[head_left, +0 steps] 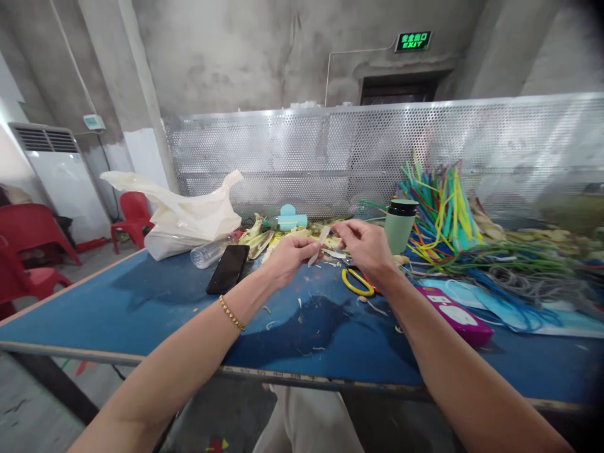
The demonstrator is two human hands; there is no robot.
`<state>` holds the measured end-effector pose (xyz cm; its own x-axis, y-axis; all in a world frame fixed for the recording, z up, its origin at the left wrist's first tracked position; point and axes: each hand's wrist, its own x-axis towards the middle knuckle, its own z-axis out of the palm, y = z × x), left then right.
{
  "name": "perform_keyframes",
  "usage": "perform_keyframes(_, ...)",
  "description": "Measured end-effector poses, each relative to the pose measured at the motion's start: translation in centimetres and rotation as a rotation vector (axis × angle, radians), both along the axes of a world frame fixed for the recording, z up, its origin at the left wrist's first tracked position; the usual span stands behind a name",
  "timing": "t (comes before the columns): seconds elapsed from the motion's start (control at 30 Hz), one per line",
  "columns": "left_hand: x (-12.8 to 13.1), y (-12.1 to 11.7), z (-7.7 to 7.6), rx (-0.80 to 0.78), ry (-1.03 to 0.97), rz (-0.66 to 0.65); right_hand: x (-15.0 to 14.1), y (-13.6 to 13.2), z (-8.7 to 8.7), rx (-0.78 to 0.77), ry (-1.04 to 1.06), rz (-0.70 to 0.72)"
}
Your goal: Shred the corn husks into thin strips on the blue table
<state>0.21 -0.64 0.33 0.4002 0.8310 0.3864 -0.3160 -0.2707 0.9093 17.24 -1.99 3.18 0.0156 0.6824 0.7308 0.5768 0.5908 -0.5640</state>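
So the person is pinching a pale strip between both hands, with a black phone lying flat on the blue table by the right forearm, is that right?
Not quite. The head view shows the black phone lying beside the left forearm, not the right. The rest holds: the left hand and right hand pinch a pale strip between them, above the blue table.

Green illuminated sign [413, 41] on wall above doorway reads "EXIT", Chinese characters above unclear
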Motion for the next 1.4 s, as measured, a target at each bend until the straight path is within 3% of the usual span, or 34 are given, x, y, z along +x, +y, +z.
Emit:
perform_keyframes(0.1,0.1,0.4,-0.2,-0.091,-0.111,0.057,-0.3,-0.6,0.1,0.165,-0.056,-0.195)
perform_keyframes(0.3,0.8,0.1,-0.4,-0.085,-0.290,0.145,-2.4,-1.5,-0.9,0.051,-0.310,0.020)
perform_keyframes(0.53,0.7,-0.2,-0.1,-0.042,-0.241,0.030,-2.0,-0.5,-1.3,-0.016,-0.212,0.063)
perform_keyframes(1.13,1.0,-0.5,-0.5,0.018,-0.190,0.197,-2.6,-1.6,-0.6,-0.035,-0.345,0.030)
perform_keyframes(1.4,1.2,-0.8,-0.4,-0.023,-0.216,0.202,-2.5,-1.6,-0.9,0.043,-0.434,-0.020)
